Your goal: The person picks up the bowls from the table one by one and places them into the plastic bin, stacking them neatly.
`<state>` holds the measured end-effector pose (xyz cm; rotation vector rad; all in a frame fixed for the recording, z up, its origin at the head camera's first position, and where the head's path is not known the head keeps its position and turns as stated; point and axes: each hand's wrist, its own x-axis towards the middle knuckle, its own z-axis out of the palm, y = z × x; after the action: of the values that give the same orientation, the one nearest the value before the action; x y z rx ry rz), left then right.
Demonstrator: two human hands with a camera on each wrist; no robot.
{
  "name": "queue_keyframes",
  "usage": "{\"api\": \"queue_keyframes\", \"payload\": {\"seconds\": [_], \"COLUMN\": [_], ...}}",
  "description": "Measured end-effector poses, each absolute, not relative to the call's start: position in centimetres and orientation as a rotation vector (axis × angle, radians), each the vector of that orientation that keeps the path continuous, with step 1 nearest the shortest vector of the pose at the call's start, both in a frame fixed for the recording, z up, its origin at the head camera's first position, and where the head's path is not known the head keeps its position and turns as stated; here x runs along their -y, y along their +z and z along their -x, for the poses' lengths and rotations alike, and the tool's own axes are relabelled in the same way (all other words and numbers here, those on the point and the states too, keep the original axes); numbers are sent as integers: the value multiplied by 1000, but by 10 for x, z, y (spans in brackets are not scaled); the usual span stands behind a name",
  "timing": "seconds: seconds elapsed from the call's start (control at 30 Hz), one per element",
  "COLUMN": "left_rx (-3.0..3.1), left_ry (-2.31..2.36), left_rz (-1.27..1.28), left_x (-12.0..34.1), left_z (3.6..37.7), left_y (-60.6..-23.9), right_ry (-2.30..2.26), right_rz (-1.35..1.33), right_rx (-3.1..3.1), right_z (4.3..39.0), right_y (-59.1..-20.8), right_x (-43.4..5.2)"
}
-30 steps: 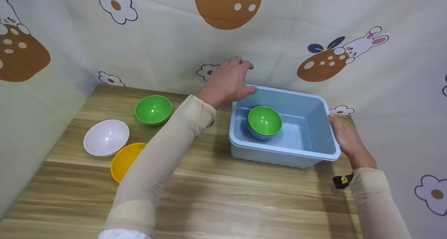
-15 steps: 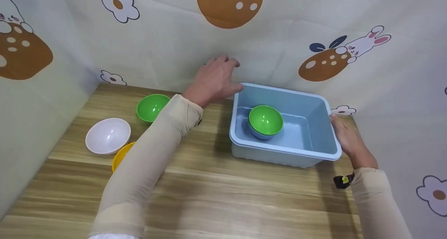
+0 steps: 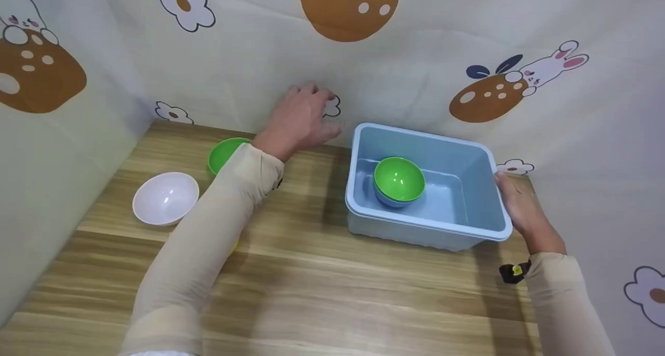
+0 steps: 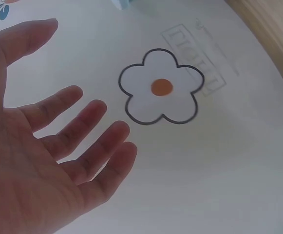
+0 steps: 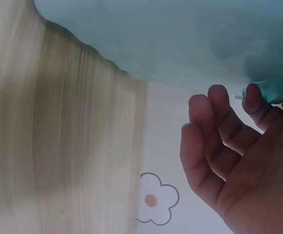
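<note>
My left hand (image 3: 298, 119) hovers over the back of the table near the printed cloth, holding nothing, its fingers apart and relaxed. In the left wrist view its fingers (image 4: 95, 119) stand loosely bent in front of a printed flower. My right hand (image 3: 522, 202) grips the right rim of a light blue plastic tub (image 3: 426, 224). From the right wrist view, its fingers (image 5: 195, 146) curl beside the tub's outer wall, one fingertip right under the rim. Inside the tub, towards its left, a green bowl (image 3: 399, 178) sits nested in a blue bowl (image 3: 393, 202).
On the table's left side stand a white bowl (image 3: 166, 197) and another green bowl (image 3: 222, 156), partly covered by the left sleeve. That sleeve hides nearly all of a yellow bowl (image 3: 234, 247). Printed cloth (image 3: 249, 44) walls the table (image 3: 332, 293) at back and sides.
My left hand has moved left, away from the tub's far left corner, and its sleeve now covers more of the green and yellow bowls. The right hand stays at the tub's rim.
</note>
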<state>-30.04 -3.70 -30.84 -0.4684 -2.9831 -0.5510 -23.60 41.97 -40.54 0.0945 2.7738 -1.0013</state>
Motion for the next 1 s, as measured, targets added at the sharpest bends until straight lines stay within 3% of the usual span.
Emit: {"api": "queue_keyframes", "payload": {"seconds": [1.0], "left_rx": [3035], "left_ry": [-744], "left_rz": [150], "left_x": [110], "left_z": [300], "left_y": [-337], "right_ry": [-984], "right_rz": [-130], "right_rx": [-2790], "right_z": [234], "right_y": [-405], "right_x": [-418]}}
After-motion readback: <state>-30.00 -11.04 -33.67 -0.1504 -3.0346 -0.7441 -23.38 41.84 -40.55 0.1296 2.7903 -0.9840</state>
